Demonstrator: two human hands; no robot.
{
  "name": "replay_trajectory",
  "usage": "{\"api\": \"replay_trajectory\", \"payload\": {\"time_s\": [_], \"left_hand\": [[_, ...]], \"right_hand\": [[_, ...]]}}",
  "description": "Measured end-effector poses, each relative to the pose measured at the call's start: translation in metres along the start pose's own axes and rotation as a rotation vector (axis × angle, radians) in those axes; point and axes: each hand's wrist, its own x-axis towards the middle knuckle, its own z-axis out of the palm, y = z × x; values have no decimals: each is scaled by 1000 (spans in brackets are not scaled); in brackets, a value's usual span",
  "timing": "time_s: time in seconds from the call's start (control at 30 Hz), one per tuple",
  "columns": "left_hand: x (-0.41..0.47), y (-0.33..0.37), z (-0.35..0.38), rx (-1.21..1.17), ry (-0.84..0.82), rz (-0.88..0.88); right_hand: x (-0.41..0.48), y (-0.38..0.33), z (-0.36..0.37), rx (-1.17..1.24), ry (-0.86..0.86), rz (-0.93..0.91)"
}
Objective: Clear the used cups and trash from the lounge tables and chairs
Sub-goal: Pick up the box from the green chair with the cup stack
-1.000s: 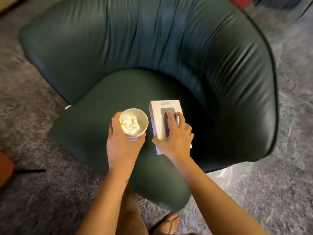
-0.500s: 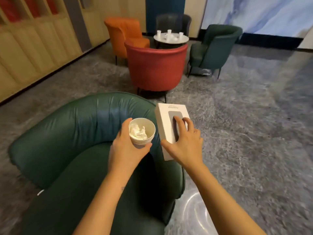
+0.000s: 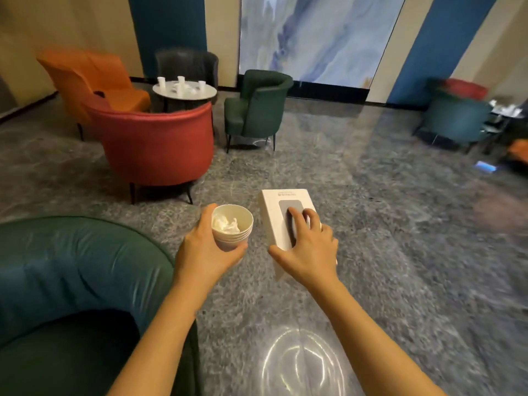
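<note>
Cups and box in hand, more waiting on the far table.

Stack of paper cups (image 3: 233,234), nested, crumpled tissue (image 3: 225,224) in the top one, held at centre above the floor (image 3: 400,252). The left hand (image 3: 205,252) wraps the lower wall, its fingers (image 3: 238,249) curled round it. Likely light, thin-walled and easy to crush; best gripped low on the doubled walls and kept upright so the tissue stays in. White box (image 3: 281,212) just to the right, right hand (image 3: 310,251) clamped over its top with thumb on the near-left edge. Stiff card, smooth and possibly slippery; weight unknown. Green chair (image 3: 71,267) near left, red chair (image 3: 160,144) beyond it. Far left, a round table (image 3: 185,94) carries more cups (image 3: 181,80).
</note>
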Motion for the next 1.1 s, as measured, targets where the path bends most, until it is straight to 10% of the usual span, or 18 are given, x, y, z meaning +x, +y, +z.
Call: {"api": "replay_trajectory", "payload": {"time_s": [1.1], "left_hand": [[743, -17, 221, 102, 303, -187]], "right_hand": [[828, 30, 185, 105, -56, -338]]}}
